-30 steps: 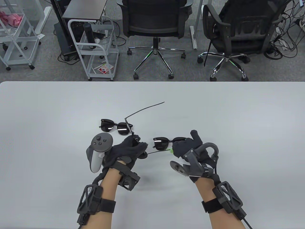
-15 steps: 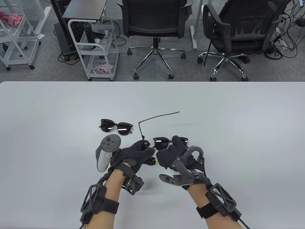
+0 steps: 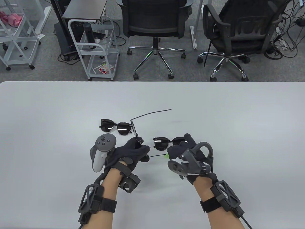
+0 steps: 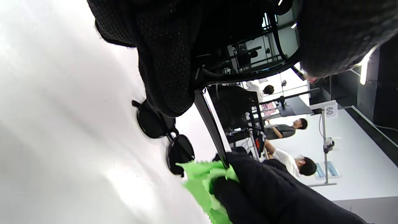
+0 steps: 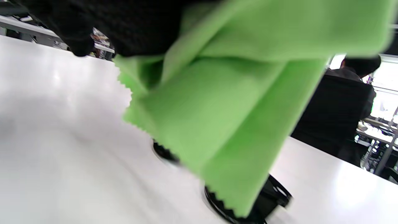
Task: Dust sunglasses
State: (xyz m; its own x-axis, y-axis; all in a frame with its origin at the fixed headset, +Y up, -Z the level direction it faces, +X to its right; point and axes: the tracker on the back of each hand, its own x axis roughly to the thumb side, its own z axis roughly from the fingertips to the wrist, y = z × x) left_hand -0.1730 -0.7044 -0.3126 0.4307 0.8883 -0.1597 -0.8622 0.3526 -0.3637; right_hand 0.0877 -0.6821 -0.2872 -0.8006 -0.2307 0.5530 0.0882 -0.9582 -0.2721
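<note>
Holding raised sunglasses (image 3: 135,130) in my closed left hand (image 3: 129,152), I run one temple (image 3: 156,156) out toward 3 o'clock. My right hand (image 3: 184,149), fingers pinched on a green cloth (image 3: 167,156), grips that temple's far end.

three pairs of black-framed sunglasses with dark lenses are showing. one folded pair (image 3: 116,127) is lying flat on the table, left of centre, lenses facing up and catching a white glare. a second folded pair (image 3: 166,142) is lying to its right, its right lens partly hidden under a glove. a third pair (image 3: 136,133) is being held up off the table between them, temples unfolded: one thin temple is pointing away toward the far right, the other is running right into a green cloth (image 4: 202,183). the cloth, with zigzag-cut edges, is wrapping around that temple's end and hanging down in folds above the second pair.
</note>
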